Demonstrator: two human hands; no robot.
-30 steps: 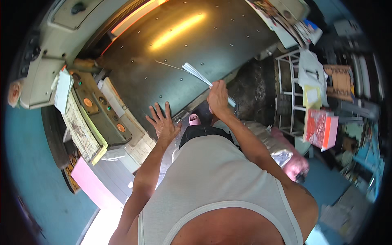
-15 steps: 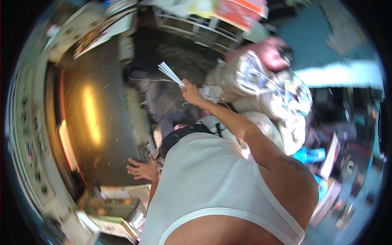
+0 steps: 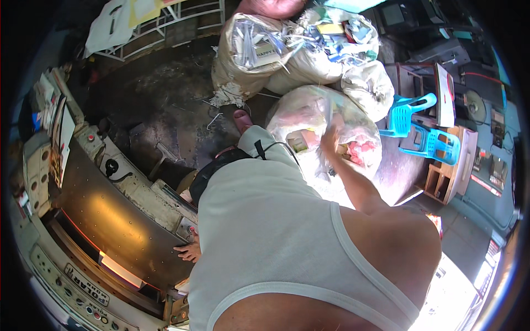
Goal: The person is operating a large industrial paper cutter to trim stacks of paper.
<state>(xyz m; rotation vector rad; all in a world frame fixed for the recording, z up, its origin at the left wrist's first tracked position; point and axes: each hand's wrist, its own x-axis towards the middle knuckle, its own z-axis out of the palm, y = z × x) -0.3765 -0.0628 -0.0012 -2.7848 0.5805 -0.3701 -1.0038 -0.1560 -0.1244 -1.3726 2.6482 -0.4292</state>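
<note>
My left hand (image 3: 189, 251) rests with fingers apart on the near edge of a metal machine table (image 3: 105, 220), and nothing is in it. On the right my arm stretches out to a large translucent plastic sack (image 3: 301, 107) filled with paper scraps. My right hand (image 3: 330, 139) is at the sack's top, next to pink crumpled paper (image 3: 360, 151). Motion and the sack's pale surface blur its fingers, so whether it holds anything is unclear. The white strips seen before cannot be made out in it.
Bulging sacks of paper offcuts (image 3: 251, 52) stand farther off. Blue plastic chairs (image 3: 408, 113) and a wooden shelf unit (image 3: 450, 171) are at the right. A white rack (image 3: 165, 30) stands at the back left. Scraps litter the dark floor (image 3: 160, 88) by my foot.
My body has turned right. My right hand, which held a bundle of thin white strips over the floor, is now at the plastic sack. My left hand has come down onto the machine table.
</note>
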